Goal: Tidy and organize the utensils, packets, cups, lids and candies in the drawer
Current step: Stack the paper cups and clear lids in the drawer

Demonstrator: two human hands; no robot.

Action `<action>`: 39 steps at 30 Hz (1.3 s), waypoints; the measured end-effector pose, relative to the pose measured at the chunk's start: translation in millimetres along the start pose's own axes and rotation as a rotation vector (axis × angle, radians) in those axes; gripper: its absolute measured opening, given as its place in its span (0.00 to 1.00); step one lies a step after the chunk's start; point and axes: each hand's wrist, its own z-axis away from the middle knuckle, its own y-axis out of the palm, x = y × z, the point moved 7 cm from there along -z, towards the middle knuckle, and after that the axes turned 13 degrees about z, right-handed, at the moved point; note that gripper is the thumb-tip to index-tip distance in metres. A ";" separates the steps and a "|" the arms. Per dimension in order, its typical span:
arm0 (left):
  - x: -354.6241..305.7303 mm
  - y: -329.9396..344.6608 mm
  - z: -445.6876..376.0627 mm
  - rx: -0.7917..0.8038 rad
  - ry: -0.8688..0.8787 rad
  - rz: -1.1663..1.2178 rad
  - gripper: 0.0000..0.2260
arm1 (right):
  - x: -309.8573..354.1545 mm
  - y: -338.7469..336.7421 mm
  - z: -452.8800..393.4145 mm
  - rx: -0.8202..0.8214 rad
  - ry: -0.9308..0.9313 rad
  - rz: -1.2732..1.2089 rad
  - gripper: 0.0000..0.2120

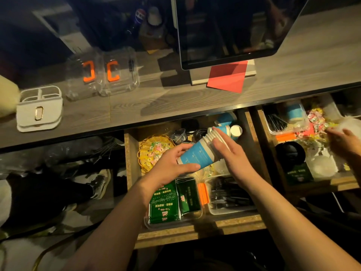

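Forearms reach up from the bottom of the frame over the open drawer (pixel 195 229) at the centre. The left hand (pixel 172 163) curls its fingers and thumb round the blue lower part of a tilted stack of paper cups (pixel 203 151); the right hand (pixel 232 155) lies with straight fingers flat against the white rims at the stack's upper end, gripping nothing. Under the hands, a yellow wicker basket (pixel 144 151) of candies sits at the drawer's left, green packets (pixel 172 200) in a clear tray lie lower centre, and black plastic utensils (pixel 228 194) fill a clear tray at lower right. More blue cups (pixel 226 118) and black lids (pixel 199 133) lie behind the stack. At the right edge another person's hand (pixel 343 141) reaches into a second drawer (pixel 273 145). A monitor (pixel 226 32) stands on the tabletop (pixel 156 98) above.
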 end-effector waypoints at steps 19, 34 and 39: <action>25.6 11.7 -32.6 -0.282 -0.025 0.189 0.37 | -68.5 -29.6 -67.0 -0.111 0.150 0.277 0.24; 71.4 -1.3 -67.6 -0.425 -0.132 0.399 0.35 | -157.2 -42.2 -199.5 0.301 -0.041 1.625 0.41; 73.7 -7.7 -75.1 -0.436 -0.127 0.405 0.35 | -169.4 -44.7 -198.6 0.271 -0.036 1.660 0.43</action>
